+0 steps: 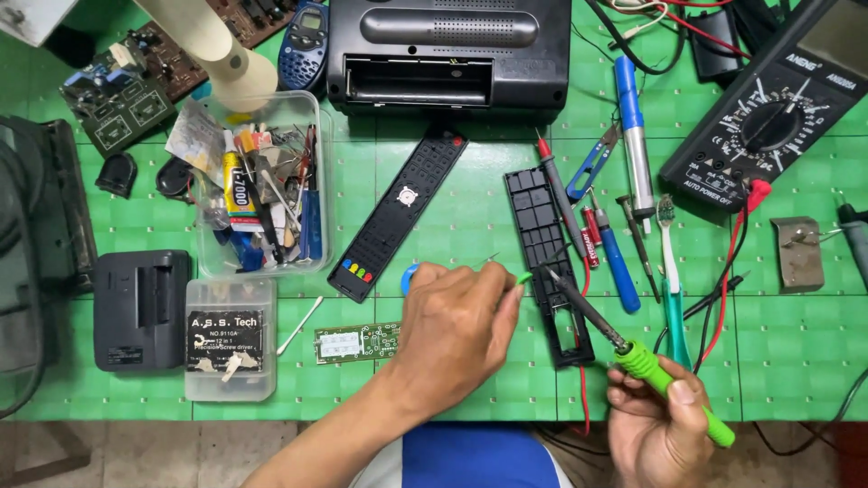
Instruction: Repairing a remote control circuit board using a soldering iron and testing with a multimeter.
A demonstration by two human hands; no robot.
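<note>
- Right hand (658, 423): clamped around the green handle of a soldering iron (633, 354) at the near right edge of the counter (470, 235); the iron's dark tip points far-left and ends over the black remote-control back shell (545, 256).
- Left hand (458, 330): curled shut near the centre of the counter, pinching a thin item with a small green end that shows at the fingertips; what the item is cannot be told. A blue round object (410, 276) shows just at the hand's far-left side, mostly hidden.
- Black remote-control front (398, 215): lies face down on a diagonal, just to the far side of the left hand, with coloured buttons at its near end.
- Small green circuit board (358, 342): lies flat on the counter just left of the left wrist, with a white cotton swab (301, 324) to its left.
- Clear plastic tub (262, 185): at the left, filled with mixed tools and a glue tube; a smaller clear screwdriver box (231, 339) sits near it.
- Multimeter (768, 108): far right, with a red lead running down toward the near edge.
- Between the shell and the multimeter: a blue-handled screwdriver (617, 262), a toothbrush (671, 289) and blue snips (594, 163).
- Black radio-like device (449, 54): far centre, its rear compartment open.
</note>
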